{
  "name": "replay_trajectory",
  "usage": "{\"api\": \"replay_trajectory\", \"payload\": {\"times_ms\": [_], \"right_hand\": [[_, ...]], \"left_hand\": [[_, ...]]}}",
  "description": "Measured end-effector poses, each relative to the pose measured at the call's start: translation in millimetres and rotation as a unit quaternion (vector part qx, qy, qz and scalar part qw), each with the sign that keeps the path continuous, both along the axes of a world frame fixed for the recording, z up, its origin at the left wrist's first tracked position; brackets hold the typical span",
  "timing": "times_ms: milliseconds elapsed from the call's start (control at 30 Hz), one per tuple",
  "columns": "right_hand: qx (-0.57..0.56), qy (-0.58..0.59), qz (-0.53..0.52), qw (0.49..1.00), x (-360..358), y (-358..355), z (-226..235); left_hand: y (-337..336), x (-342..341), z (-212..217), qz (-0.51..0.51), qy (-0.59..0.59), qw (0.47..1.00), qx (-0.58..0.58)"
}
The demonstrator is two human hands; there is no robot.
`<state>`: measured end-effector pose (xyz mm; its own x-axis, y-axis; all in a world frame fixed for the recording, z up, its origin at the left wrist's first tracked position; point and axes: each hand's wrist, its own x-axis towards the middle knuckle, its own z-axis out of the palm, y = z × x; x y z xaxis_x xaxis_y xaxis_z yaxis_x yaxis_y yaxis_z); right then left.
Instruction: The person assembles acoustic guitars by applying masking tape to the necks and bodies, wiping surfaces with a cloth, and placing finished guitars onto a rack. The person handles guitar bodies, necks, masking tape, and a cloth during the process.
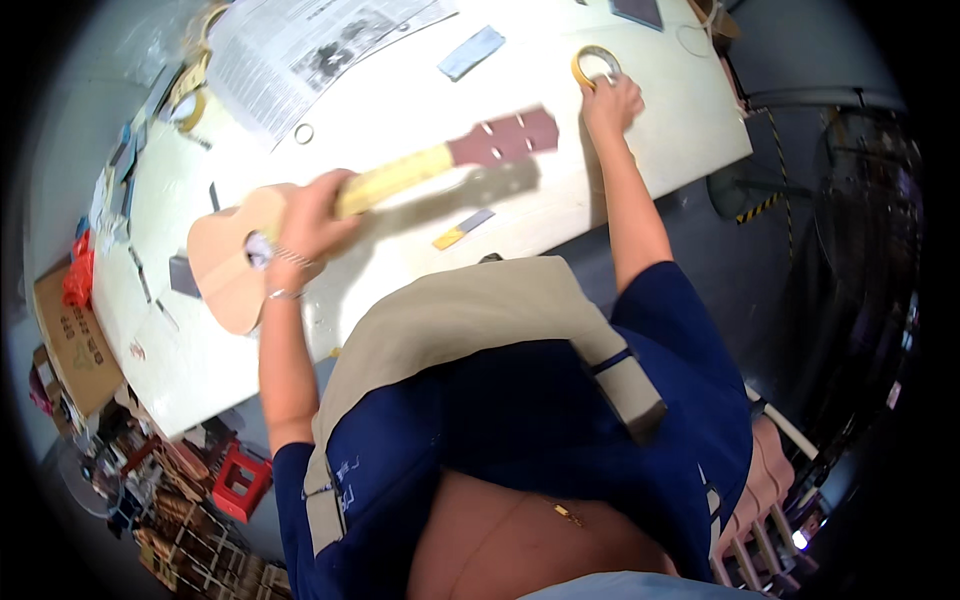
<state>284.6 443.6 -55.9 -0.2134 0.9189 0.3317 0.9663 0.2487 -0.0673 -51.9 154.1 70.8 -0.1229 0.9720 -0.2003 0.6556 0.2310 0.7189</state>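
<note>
My left hand (318, 222) is closed round a small ukulele (222, 272) where the neck meets the body. Its body is pale bare wood with a round sound hole, partly hidden by my wrist. Yellow tape (405, 177) appears to cover the neck, and the reddish-brown headstock (508, 138) points right. Farther off to the right, my right hand (613, 104) grips a roll of yellow tape (578, 70) by its near edge. Between my arms, a small yellow-and-grey flat strip (463, 229) lies on the white table (400, 285).
A newspaper (285, 70) covers the far left of the table. Near it lie a thin ring (304, 133) and another tape roll (189, 111). A blue-grey piece (471, 53) rests at the back. Left of the table are a cardboard box (78, 345) and a red crate (241, 483).
</note>
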Motion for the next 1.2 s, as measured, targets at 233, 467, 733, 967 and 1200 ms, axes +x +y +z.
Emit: {"api": "replay_trajectory", "payload": {"times_ms": [233, 467, 733, 967, 1200], "right_hand": [[-0.176, 0.186, -0.07, 0.964, 58, 19, 66], [-0.011, -0.089, -0.048, 0.995, 82, -115, 12], [-0.288, 0.73, -0.086, 0.614, 121, -140, 11], [-0.39, 0.816, 0.171, 0.391, 44, -221, 94], [-0.263, 0.616, 0.268, 0.692, -30, -250, 126]], "left_hand": [[-61, -63, 155, 0.307, -0.165, 0.86, 0.372], [-82, -37, 4, 0.44, -0.491, 0.653, 0.373], [-62, 56, -111, 0.441, -0.69, 0.558, 0.135], [-93, 67, -17, 0.152, -0.667, 0.705, 0.188], [-86, 71, 20, 0.09, -0.632, 0.69, 0.341]]}}
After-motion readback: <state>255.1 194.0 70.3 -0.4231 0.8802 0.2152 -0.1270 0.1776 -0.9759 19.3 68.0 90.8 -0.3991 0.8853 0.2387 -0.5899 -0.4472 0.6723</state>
